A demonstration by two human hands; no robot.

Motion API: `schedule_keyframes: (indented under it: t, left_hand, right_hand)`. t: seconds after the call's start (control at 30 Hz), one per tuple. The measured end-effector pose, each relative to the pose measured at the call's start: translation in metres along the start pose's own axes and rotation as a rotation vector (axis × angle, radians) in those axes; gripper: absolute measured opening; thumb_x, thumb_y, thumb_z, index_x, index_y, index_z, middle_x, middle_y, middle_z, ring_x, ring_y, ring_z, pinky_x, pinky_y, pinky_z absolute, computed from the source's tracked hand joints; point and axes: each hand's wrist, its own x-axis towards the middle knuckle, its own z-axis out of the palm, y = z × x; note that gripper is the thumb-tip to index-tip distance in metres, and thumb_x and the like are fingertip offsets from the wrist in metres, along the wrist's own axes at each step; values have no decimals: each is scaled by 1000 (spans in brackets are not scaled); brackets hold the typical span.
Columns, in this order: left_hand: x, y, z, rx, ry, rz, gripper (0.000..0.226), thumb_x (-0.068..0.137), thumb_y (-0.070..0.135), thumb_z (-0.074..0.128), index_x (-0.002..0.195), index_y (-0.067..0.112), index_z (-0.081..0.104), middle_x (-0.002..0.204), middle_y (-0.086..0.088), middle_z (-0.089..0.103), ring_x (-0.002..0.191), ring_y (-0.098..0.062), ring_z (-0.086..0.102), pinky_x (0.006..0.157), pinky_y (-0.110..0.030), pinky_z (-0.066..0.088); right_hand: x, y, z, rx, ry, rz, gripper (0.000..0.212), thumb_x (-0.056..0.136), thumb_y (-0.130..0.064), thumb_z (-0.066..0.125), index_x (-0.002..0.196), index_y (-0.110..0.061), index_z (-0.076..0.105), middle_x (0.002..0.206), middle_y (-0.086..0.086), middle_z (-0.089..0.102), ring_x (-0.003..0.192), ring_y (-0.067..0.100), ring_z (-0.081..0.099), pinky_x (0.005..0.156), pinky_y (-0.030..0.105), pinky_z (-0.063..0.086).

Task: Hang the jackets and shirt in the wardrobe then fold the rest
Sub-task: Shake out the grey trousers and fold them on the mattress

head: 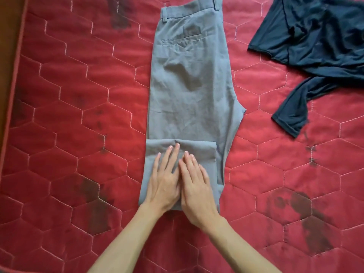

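Grey trousers (189, 79) lie lengthwise on the red quilted mattress (78, 115), folded leg over leg, waistband at the far end. Their lower part is folded back toward me into a flat flap. My left hand (164, 180) and my right hand (195, 186) rest side by side, palms down, on that flap. The fingers of both are spread flat and hold nothing. A dark navy garment (315, 46) lies crumpled at the far right, one sleeve trailing toward me.
The mattress has dark stains at several spots, near my arms and at the far end. Its piped left edge (11, 95) borders a brown floor strip.
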Motion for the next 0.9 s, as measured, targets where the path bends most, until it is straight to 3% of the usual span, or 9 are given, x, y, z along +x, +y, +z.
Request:
schedule_keyframes:
  t: [0.1,0.2,0.4,0.5,0.57,0.7,0.8,0.9]
  left_hand:
    - [0,-8,6,79,-38,36,72,89,26,43,158,15,26,167,-12,12,155,-26,12,122,-53,20]
    - [0,-9,6,117,-17,7,64,97,33,39,158,18,27,168,-11,11,155,-24,12,122,-54,17]
    - [-26,-27,-7,84,-26,-202,66,99,43,34,160,20,20,169,-7,4,156,-24,6,122,-54,17]
    - [-45,-30,-11,33,-46,-295,67,101,44,33,160,18,18,168,-14,4,155,-31,11,121,-51,22]
    - [-53,-24,-16,-39,-43,-404,69,100,44,37,160,16,19,165,-19,14,150,-36,23,117,-50,30]
    - [-57,-6,-37,-295,77,-572,60,100,29,53,155,15,32,143,-10,44,121,-32,52,92,-46,50]
    - [-55,-9,-48,-482,32,-726,67,96,31,62,153,22,29,137,-6,52,113,-32,60,84,-40,49]
    - [-53,-28,-44,-618,-36,-782,61,91,35,69,143,30,38,108,-4,67,103,-31,64,79,-37,46]
  right_hand:
    - [4,15,13,-81,-38,22,57,104,-31,31,158,-14,21,167,3,9,154,14,7,122,36,15]
    - [-2,33,8,-229,-35,39,63,103,-42,36,158,-15,21,167,2,10,154,15,7,124,36,12]
    - [-32,93,-34,-363,19,366,73,99,-54,27,159,-15,12,168,2,2,154,18,3,123,45,13]
    - [-34,103,-49,-356,-37,362,71,100,-52,21,159,-14,13,167,2,0,154,17,1,123,43,12]
    - [-32,95,-53,-263,-7,390,70,99,-50,21,157,-10,21,167,6,7,154,20,7,123,40,14]
    - [-35,57,-51,17,159,514,59,98,-46,38,142,-7,48,146,12,48,134,28,44,112,39,34]
    - [-35,30,-41,140,164,551,48,98,-29,56,141,-11,46,129,8,55,119,27,51,103,40,41]
    - [-11,27,-41,248,247,712,55,95,-24,60,143,-8,40,123,10,56,118,29,52,102,42,43]
